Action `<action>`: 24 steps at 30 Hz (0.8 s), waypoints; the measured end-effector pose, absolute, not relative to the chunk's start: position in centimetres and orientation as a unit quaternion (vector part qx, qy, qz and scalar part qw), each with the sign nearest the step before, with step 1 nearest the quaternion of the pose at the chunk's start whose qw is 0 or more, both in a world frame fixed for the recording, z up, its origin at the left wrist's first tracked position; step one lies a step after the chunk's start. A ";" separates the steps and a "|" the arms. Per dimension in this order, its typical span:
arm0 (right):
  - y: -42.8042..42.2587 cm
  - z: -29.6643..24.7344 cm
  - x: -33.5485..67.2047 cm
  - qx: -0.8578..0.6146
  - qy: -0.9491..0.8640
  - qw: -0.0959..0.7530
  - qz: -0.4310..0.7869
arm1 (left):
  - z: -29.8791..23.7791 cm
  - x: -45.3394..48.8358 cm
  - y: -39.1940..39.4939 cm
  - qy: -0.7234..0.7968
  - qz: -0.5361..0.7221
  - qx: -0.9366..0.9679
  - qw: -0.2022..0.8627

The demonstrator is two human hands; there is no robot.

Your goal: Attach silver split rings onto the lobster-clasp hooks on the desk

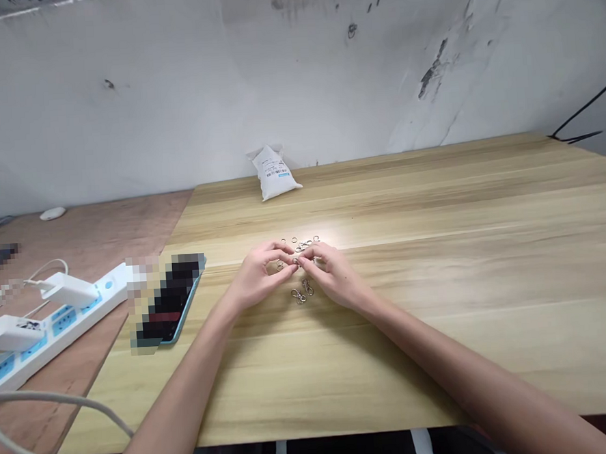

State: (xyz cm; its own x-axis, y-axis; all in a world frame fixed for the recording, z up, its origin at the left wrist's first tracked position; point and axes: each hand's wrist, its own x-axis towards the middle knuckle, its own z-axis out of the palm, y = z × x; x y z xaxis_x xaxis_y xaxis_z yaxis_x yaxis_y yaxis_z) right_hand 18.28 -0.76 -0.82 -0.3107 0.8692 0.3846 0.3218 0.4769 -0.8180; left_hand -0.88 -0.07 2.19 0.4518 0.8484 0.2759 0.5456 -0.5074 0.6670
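Note:
My left hand [257,276] and my right hand [334,274] meet at the middle of the light wooden table [438,260], fingertips pinched together on a small metal ring or clasp [295,261]. Several loose small metal rings [300,242] lie just beyond the fingers. Two metal clasps [301,292] rest on the wood right below and between the hands. What each hand grips exactly is too small to make out.
A white pouch [273,171] stands against the wall at the back. A phone [172,300] lies left of the hands. A white and blue power strip [47,323] with chargers and cables sits on the darker board [103,232] at the left.

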 end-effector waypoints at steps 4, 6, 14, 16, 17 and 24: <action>-0.7 -0.8 18.3 -0.405 -0.724 0.435 0.351 | 2.1 -0.9 0.0 0.429 0.312 0.815 0.234; -0.7 -0.8 18.3 -0.403 -0.723 0.437 0.353 | 2.1 -1.0 0.1 0.424 0.320 0.817 0.226; -0.6 -0.6 18.4 -0.403 -0.713 0.437 0.372 | 2.2 -0.8 -0.1 0.429 0.304 0.833 0.175; -0.6 -0.5 18.5 -0.414 -0.715 0.427 0.366 | 2.2 -0.7 -0.2 0.431 0.298 0.836 0.166; -0.6 -0.5 18.6 -0.418 -0.719 0.422 0.362 | 2.2 -0.7 -0.2 0.429 0.297 0.837 0.164; -0.8 -0.4 18.8 -0.342 -0.713 0.393 0.469 | 1.9 -0.8 -0.3 0.417 0.288 0.851 0.141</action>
